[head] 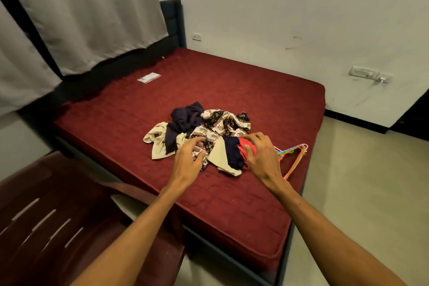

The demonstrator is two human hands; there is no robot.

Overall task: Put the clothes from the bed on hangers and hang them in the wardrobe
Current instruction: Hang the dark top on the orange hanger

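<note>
"Head view: where are the clothes, and what are the hands doing?"

"A heap of clothes (185, 121) lies near the middle of a dark red mattress (232, 81), none of it on a hanger yet. Two bare arms reach in from below. The left hand (189, 157) is at the near edge of the heap. Its fingers are loosely bent over a black-and-white patterned piece (227, 121) and grip nothing that I can see. The right hand (258, 158) is spread wide above a red garment (243, 143); I cannot tell whether its fingertips touch the cloth. A bundle of coloured hangers (293, 158) lies on the mattress just beside the heap, on the right, partly behind that hand."

"So the step is picking one piece out. How should it go?"

"Probably best to take a single garment — the red one seems to sit on top, nearest the hangers — and lift it clear by one edge, so the tangled pieces beneath stay put. It will likely need shaking open before a hanger goes in. Draw one hanger out slowly, since the hooks look caught together. The wardrobe is not in view, so carrying the garment there means turning away from the mattress."
</note>
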